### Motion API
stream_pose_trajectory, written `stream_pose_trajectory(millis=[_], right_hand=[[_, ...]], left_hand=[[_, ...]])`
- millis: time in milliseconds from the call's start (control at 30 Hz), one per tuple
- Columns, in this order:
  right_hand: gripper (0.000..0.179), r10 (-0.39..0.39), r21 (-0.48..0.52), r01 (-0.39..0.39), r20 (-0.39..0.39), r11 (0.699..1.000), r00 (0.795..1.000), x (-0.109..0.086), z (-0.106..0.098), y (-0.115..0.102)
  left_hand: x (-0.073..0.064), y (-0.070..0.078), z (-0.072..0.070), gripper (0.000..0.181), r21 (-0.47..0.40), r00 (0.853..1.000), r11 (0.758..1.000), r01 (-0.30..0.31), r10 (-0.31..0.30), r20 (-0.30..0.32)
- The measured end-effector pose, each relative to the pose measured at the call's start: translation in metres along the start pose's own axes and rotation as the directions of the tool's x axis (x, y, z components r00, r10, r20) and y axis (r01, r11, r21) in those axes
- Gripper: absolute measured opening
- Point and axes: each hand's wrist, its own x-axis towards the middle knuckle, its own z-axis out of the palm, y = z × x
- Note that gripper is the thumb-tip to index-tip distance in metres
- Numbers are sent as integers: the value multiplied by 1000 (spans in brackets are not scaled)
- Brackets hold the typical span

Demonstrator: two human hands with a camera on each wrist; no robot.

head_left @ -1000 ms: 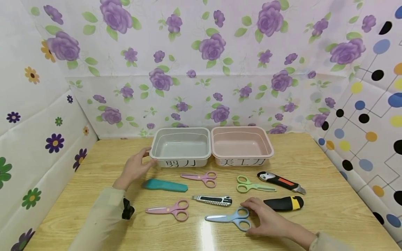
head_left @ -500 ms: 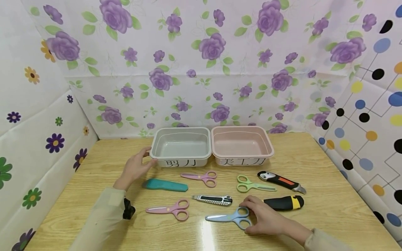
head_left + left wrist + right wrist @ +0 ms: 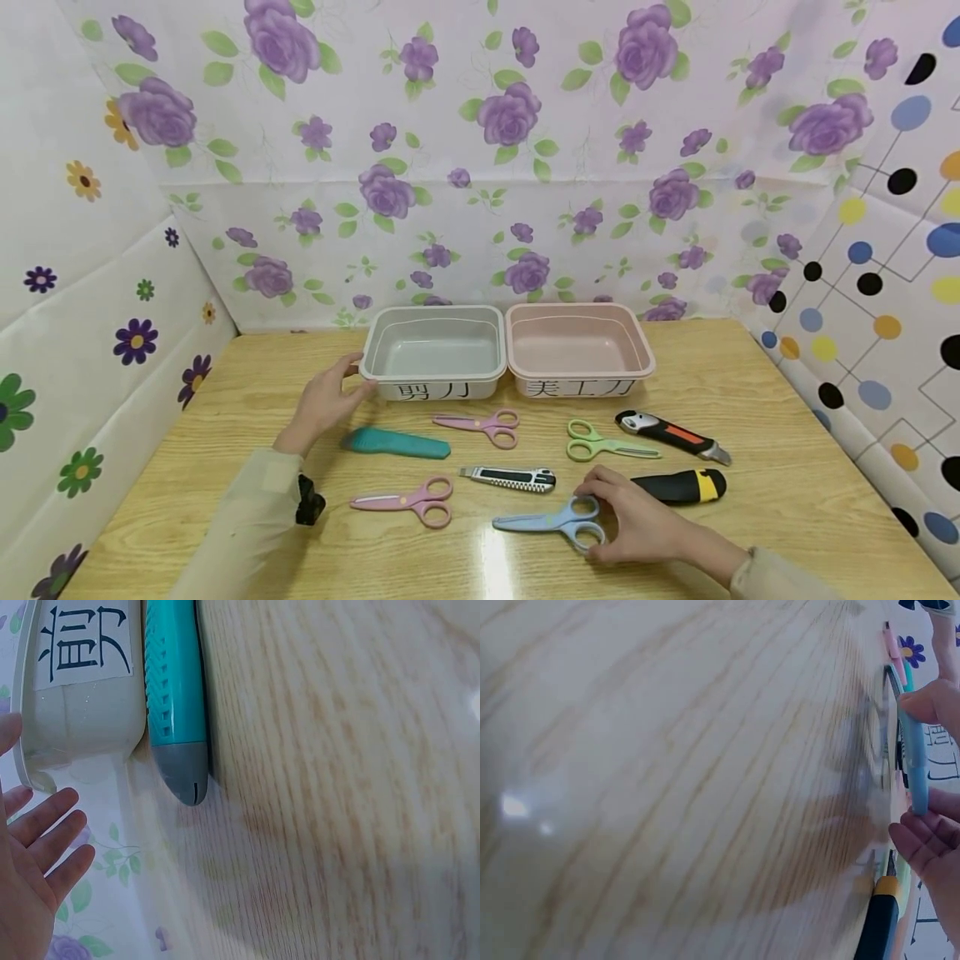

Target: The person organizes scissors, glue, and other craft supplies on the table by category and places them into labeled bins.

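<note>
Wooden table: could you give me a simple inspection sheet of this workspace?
Surface: wooden table, shiny in places.
Job's things: blue scissors, gray bin.
Clutter, untouched: rear pink scissors, front pink scissors, green scissors, teal cutter, silver cutter, red-and-black cutter, yellow-and-black cutter, pink bin.
Hands: left hand at the gray bin's left side; right hand pinching the blue scissors' handles.
Cables: nothing seen.
Surroundings: rose-patterned cloth behind, flowered cloth left, dotted cloth right.
</note>
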Motion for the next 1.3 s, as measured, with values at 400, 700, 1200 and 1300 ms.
stream_pose_trajectory(millis=[400, 700, 1200, 1300], right_hand=[[53, -127, -98, 121, -63, 988, 990, 6, -11, -3], [54, -178, -161, 168, -51, 973, 983, 14, -24, -8], [59, -311, -267, 281, -77, 922, 947, 27, -45, -22], [59, -358, -286, 322, -83, 902, 930, 31, -50, -23]], left_hand=[[-2, 2, 1, 60, 21, 1000, 1000, -11, 11, -20], [-1, 2, 2, 59, 36, 999, 999, -19, 20, -27], [-1, 1, 2, 60, 40, 1000, 999, -14, 15, -28], [-1, 1, 2, 60, 36, 1000, 999, -8, 9, -25]])
